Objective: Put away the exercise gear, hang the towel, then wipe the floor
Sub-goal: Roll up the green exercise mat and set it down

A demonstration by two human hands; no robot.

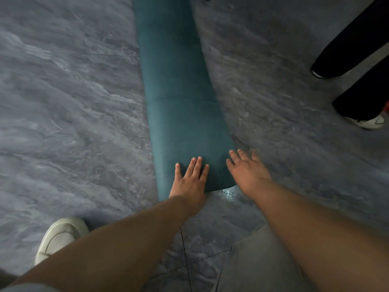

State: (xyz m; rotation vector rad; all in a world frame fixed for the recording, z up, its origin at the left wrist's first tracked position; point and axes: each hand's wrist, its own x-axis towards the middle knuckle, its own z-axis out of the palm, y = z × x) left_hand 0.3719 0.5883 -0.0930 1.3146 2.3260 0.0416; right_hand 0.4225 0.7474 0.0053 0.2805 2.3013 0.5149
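Observation:
A long teal exercise mat [179, 85] lies on the grey marbled floor [69, 106], running from the top of the view down to my hands. Its near end is narrow and its right corner lifts slightly off the floor. My left hand [190, 180] lies flat on the mat's near end with fingers straight. My right hand [246, 171] is open at the mat's right edge, fingers spread, slightly blurred; whether it touches the mat I cannot tell.
Another person's legs in black trousers [357, 60] and white shoes [368, 121] stand at the right. My own white shoe [61, 237] is at the lower left and my grey shorts [259, 260] at the bottom. A shiny wet patch [228, 193] sits beside the mat's near corner.

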